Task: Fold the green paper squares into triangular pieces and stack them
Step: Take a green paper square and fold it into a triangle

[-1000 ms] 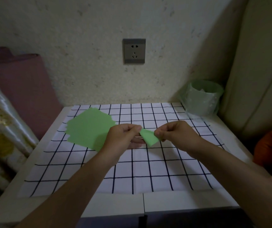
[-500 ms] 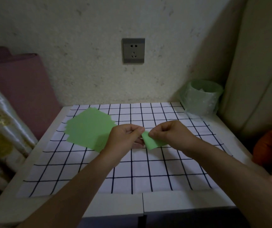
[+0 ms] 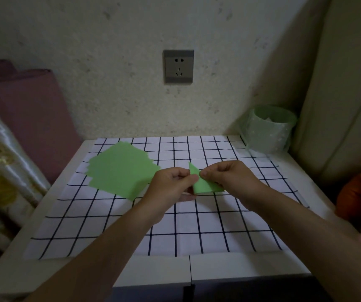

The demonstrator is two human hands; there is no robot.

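A small folded green paper piece is held just above the checked cloth, one point sticking upward. My left hand pinches its left edge with thumb and fingers. My right hand pinches its right side, its fingers curled over the paper. A loose pile of flat green paper squares lies on the cloth at the back left, just left of my left hand.
A pale green bin with a plastic liner stands at the table's back right corner. A wall with a socket is behind. Rolled purple fabric leans at left, a cushion edge and orange object at right.
The folded piece has turned in my hands: it now stands more upright, with a tip pointing up and a wider base showing. Both hands stayed close together over the cloth.
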